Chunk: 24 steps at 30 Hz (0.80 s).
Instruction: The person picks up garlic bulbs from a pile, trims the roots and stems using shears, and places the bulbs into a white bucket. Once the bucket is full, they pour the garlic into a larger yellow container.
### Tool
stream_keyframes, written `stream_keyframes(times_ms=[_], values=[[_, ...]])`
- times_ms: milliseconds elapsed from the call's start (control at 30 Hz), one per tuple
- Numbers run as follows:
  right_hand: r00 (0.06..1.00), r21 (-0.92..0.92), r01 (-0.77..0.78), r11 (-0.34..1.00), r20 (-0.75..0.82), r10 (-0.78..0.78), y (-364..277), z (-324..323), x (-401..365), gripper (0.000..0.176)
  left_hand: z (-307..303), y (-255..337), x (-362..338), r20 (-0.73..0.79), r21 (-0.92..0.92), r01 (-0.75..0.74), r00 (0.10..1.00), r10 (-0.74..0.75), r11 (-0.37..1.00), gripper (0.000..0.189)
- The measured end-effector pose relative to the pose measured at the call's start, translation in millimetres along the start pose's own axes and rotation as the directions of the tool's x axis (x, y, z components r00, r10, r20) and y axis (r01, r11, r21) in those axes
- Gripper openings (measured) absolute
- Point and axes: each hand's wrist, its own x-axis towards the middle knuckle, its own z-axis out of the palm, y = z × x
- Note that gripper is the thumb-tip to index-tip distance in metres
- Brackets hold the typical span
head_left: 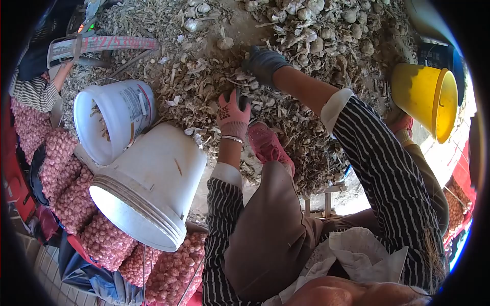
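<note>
My left hand (234, 111), in a pink glove with dark fingertips, rests on the dry husks (191, 84) beside the raised pink shoe (266, 145). Its fingers point away from me and look spread, with nothing visible between them. Farther forward and to the right, my right hand (264, 65) wears a grey glove and reaches down into the husks at the edge of a heap of garlic bulbs (316, 46). The fingertips of that hand are hidden among husks, so any hold is unclear. A single bulb (225, 43) lies to the left of it.
Two white buckets, one smaller (125, 109) and one larger (163, 173), lie tipped at the left. Filled net bags (104, 239) line the lower left. A yellow bucket (416, 92) is at the right. Another person's arm (62, 75) shows at the upper left.
</note>
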Motion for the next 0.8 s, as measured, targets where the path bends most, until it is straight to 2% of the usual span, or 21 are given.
stream_keyframes(times_ms=[67, 100, 167, 200, 267, 300, 367, 433, 500, 533, 567, 600, 633, 667, 767, 800], values=[[0.995, 0.049, 0.101, 0.994, 0.007, -0.102, 7.8, -2.7, -11.3, 0.046, 1.6, 6.4, 4.0, 0.162, 0.166, 0.069, 0.982, -0.096, 0.984, 0.076], [0.995, 0.046, 0.100, 0.994, 0.013, -0.101, 8.1, -0.1, -14.5, 0.046, 0.8, 5.8, 3.7, 0.166, 0.162, 0.070, 0.981, -0.097, 0.984, 0.076], [0.982, 0.016, 0.151, 0.988, -0.114, -0.148, 5.9, 6.7, -21.1, 0.048, 1.1, 4.9, 0.0, 0.202, 0.256, 0.023, 0.976, -0.077, 0.966, 0.074], [0.983, 0.017, 0.147, 0.989, -0.111, -0.145, 0.6, 10.5, -23.8, 0.048, 1.4, 6.7, -3.1, 0.207, 0.254, 0.021, 0.975, -0.076, 0.967, 0.074], [0.993, -0.047, 0.117, 0.992, 0.005, -0.117, -17.0, 17.7, -26.6, 0.047, 9.7, 4.0, -11.0, 0.244, 0.288, -0.046, 0.969, -0.027, 0.956, 0.074], [0.994, -0.044, 0.112, 0.993, 0.001, -0.112, -22.6, 21.4, -24.3, 0.047, 12.3, 2.0, -12.4, 0.246, 0.292, -0.052, 0.969, -0.022, 0.955, 0.074], [0.992, -0.092, 0.096, 0.991, -0.070, -0.103, -30.0, 30.7, -18.2, 0.047, 17.9, -2.2, -13.7, 0.143, 0.340, -0.177, 0.980, 0.135, 0.924, 0.072], [0.996, -0.068, 0.085, 0.994, -0.032, -0.087, -28.1, 35.3, -13.3, 0.049, 13.0, -2.0, -13.2, 0.182, 0.314, -0.152, 0.978, 0.098, 0.937, 0.069], [0.998, -0.057, 0.067, 0.996, -0.006, -0.068, -20.1, 30.6, -12.8, 0.050, 15.4, -15.8, -10.5, 0.137, 0.137, -0.188, 0.976, 0.170, 0.972, 0.064], [0.997, 0.042, 0.075, 0.996, -0.036, -0.073, -12.2, 27.0, -15.7, 0.051, 23.1, -29.3, -8.6, 0.126, 0.137, -0.194, 0.976, 0.177, 0.971, 0.064], [0.995, 0.143, 0.088, 0.986, -0.063, -0.079, -6.9, 23.7, -15.9, 0.051, 43.4, -56.1, -7.3, -0.052, 0.036, -0.219, 0.974, 0.221, 0.975, 0.059], [0.994, 0.136, 0.092, 0.986, -0.066, -0.084, -3.2, 14.7, -14.8, 0.051, 43.2, -63.5, -6.1, -0.230, -0.063, -0.254, 0.945, 0.234, 0.965, 0.055], [0.991, 0.219, 0.112, 0.969, -0.094, -0.093, 0.6, 10.3, -17.3, 0.050, 43.2, -75.2, -8.8, -0.222, -0.069, -0.245, 0.949, 0.225, 0.967, 0.055], [0.989, 0.309, 0.123, 0.943, -0.115, -0.091, 2.5, 13.7, -22.0, 0.050, 33.2, -79.7, -14.4, -0.124, -0.611, -0.196, 0.981, 0.151, 0.767, 0.050], [0.981, 0.418, 0.152, 0.895, -0.171, -0.087, -5.8, 18.6, -8.2, 0.049, 2.8, -52.7, -12.7, -0.092, -0.870, -0.112, 0.994, 0.066, 0.481, 0.035], [0.992, 0.439, 0.056, 0.897, -0.129, 0.002, -11.2, 17.7, -4.7, 0.053, 12.2, -55.9, -0.8, -0.198, -0.860, -0.245, 0.969, 0.150, 0.447, 0.036]])
